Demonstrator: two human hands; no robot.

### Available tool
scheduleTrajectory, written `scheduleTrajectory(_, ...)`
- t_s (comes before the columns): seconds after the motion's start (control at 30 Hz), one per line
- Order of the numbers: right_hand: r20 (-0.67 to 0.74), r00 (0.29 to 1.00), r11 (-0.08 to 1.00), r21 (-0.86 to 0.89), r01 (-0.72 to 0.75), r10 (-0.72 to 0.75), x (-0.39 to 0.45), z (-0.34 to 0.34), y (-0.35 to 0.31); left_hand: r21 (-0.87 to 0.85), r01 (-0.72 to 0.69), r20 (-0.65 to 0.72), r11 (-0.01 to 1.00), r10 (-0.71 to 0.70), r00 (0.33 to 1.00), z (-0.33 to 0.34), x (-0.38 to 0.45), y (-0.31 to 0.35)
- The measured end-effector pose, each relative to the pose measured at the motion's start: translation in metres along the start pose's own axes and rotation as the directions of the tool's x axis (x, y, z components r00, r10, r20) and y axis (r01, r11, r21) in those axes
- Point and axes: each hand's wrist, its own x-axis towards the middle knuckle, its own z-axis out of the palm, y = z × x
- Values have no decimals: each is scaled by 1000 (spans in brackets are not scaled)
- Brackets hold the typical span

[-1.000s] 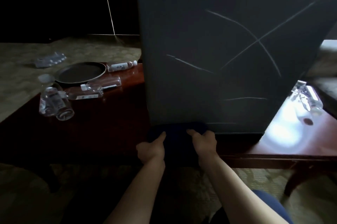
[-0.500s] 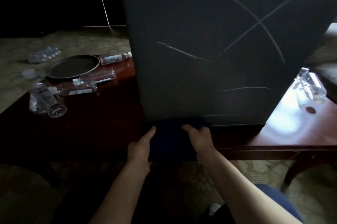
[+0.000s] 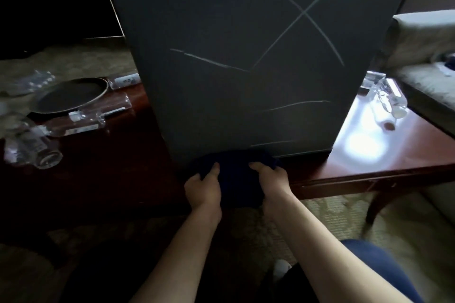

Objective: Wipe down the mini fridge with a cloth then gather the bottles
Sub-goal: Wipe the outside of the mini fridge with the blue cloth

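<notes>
we hold the dark cloth (image 3: 234, 174) with both hands at the near foot of the mini fridge (image 3: 246, 56), on the wooden table (image 3: 369, 167). the left hand (image 3: 203, 188) and the right hand (image 3: 270, 179) each curl fingers into its side edges, bunching it. it looks soft and light, best gripped in a wad. the bottles (image 3: 32, 147) lie scattered far left and right; they look light, slick and apt to roll, so we would take them round the body.
</notes>
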Motion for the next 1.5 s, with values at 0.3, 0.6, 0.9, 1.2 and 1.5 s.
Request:
scheduleTrajectory(0.3,77,954,886,-356,298,-290,5,29,32,17,-55,-102,998,57,993,-29,22,4)
scheduleTrajectory(0.6,350,820,265,-825,498,-453,-8,62,42,123,-60,-145,991,78,986,-62,43,15)
scheduleTrajectory(0.9,326,758,-167,-945,282,-565,-1,-15,9,212,-99,-46,972,111,993,14,9,-9)
scheduleTrajectory(1.2,245,741,-156,-970,188,-626,9,-57,0,323,-119,114,939,86,990,53,1,-22)
scheduleTrajectory(1.5,365,736,-130,-925,357,-570,12,-40,10,245,-146,37,958,141,989,19,-2,-13)
